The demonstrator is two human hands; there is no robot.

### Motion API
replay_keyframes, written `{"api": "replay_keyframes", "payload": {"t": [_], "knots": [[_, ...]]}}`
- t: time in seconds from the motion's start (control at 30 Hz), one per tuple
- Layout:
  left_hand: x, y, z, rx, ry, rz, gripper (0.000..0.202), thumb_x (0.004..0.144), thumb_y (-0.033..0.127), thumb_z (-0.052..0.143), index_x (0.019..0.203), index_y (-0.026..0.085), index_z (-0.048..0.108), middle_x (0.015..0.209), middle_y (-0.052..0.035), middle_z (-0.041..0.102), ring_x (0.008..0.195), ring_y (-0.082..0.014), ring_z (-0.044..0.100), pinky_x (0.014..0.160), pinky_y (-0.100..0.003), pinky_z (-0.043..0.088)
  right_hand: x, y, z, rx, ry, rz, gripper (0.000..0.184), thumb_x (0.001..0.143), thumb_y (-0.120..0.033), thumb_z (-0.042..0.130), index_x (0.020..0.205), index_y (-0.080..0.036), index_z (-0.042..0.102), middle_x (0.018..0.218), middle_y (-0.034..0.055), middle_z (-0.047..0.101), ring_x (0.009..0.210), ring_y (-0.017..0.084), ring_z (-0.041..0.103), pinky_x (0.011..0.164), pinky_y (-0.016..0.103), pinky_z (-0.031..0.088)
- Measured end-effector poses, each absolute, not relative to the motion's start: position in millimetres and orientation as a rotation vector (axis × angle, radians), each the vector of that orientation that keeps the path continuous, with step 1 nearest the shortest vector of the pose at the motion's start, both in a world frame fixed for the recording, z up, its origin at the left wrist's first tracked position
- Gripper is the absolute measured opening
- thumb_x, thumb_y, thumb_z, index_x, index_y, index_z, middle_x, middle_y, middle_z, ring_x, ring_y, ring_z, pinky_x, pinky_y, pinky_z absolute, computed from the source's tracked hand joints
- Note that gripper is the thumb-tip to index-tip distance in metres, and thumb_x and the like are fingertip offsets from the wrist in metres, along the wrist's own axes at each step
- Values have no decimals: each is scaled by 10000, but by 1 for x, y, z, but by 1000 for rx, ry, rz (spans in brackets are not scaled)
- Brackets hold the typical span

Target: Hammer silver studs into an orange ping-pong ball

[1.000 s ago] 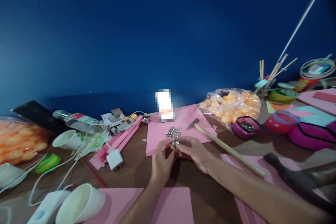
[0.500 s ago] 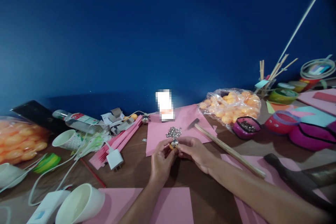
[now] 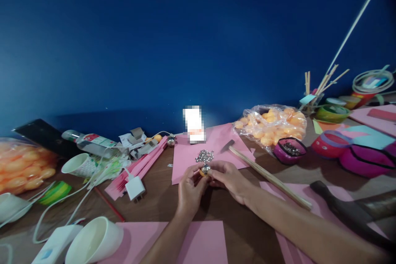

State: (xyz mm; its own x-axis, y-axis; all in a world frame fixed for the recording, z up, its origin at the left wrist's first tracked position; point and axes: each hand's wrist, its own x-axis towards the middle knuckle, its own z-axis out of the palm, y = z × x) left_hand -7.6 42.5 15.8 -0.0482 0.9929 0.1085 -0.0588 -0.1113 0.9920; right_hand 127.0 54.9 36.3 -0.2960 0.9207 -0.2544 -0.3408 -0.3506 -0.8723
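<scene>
Between my two hands is a small orange ball [image 3: 205, 169], its upper side covered with shiny silver tacks. My left hand [image 3: 190, 187] is closed round the ball's left side, thumb in front. On the other side my right hand [image 3: 227, 175] pinches at the ball with thumb and fingers; whether a loose tack is also in them is hidden. Just beyond the fingertips, a pile of silver tacks [image 3: 204, 156] lies on a pink sheet [image 3: 182, 167]. A hammer [image 3: 266, 173] with a pale wooden handle rests to the right of the pile.
A larger dark hammer [image 3: 337, 206] lies near my right forearm. Bags of orange balls [image 3: 275, 123] stand at both sides, with a purple bowl [image 3: 290, 151] of small dark bits at right. Left are white cups [image 3: 94, 239], cables, a charger [image 3: 135, 188] and a bottle [image 3: 95, 142].
Almost nothing differs: both hands stay at the same spot with the ball between them, and the view has shifted very slightly.
</scene>
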Motion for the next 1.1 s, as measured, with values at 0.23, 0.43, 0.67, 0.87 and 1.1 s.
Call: {"api": "replay_keyframes", "payload": {"t": [0.23, 0.43, 0.67, 0.87, 1.1], "knots": [[-8, 41, 21, 1172, 1096, 1293, 412, 695, 264, 609, 1084, 176, 506, 1039, -87, 609, 894, -193, 601, 806, -331, 473, 126, 55, 37, -997, -905, 1755, 318, 657, -303, 656, 927, -149, 583, 840, 41, 623, 727, 129, 592, 663, 252, 487], [-9, 41, 25, 1154, 1112, 1322, 336, 728, 315, 569, 1025, 160, 539, 991, -85, 625, 878, -186, 603, 794, -310, 472, 122, 55, 39, -1072, -1103, 1539, 349, 680, -331, 619, 978, -162, 551, 907, 51, 595, 750, 144, 584, 623, 251, 494], [-9, 41, 24, 1103, 1136, 1387, 343, 704, 342, 588, 989, 155, 549, 962, -76, 609, 821, -154, 588, 686, -241, 472, 127, 54, 91, -1022, -1423, 1262, 297, 758, -317, 506, 1006, -154, 528, 787, 25, 579, 596, 91, 549, 562, 230, 479], [-9, 41, 23, 1041, 1157, 1398, 332, 677, 342, 616, 952, 168, 551, 868, -42, 612, 720, -115, 582, 658, -228, 461, 156, 54, 121, -1030, -1607, 1067, 316, 783, -314, 471, 1047, -147, 512, 846, 59, 583, 684, 123, 570, 602, 255, 496], [-11, 42, 21, 1113, 1166, 1361, 374, 700, 373, 585, 1009, 166, 550, 970, -77, 609, 819, -153, 591, 723, -270, 471, 215, 48, 89, -1349, -2042, 461, 259, 776, -257, 465, 1012, -196, 553, 930, 62, 596, 848, 186, 560, 729, 311, 453]]}}
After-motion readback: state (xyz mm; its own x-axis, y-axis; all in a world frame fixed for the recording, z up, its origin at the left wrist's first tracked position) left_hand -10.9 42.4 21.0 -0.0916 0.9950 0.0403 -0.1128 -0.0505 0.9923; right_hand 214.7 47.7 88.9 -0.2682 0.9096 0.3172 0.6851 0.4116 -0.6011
